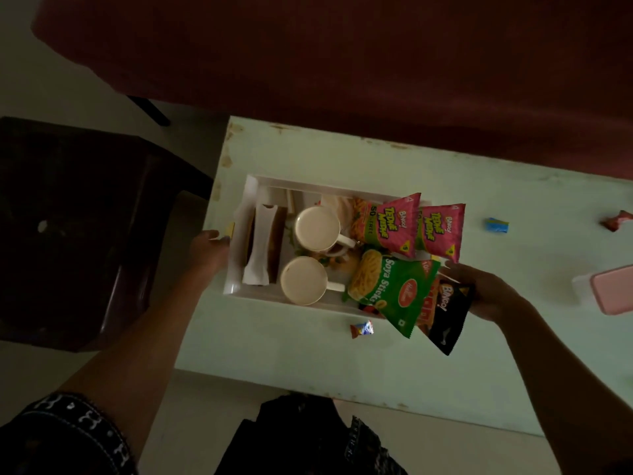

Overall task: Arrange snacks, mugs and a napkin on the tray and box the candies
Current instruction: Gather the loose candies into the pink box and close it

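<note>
A white tray sits on the pale green table. It holds two cream mugs, a folded white napkin over something brown, two pink snack packets, a green Soya Sticks packet and a black Bingo packet. My left hand grips the tray's left edge. My right hand holds the tray's right end under the packets. Loose candies lie on the table: one near the front, a blue one, a red one.
A pink-lidded box stands at the right edge of the table. A dark brown stool is on the left. A dark red sofa runs behind the table. My knees are close to the table's front edge.
</note>
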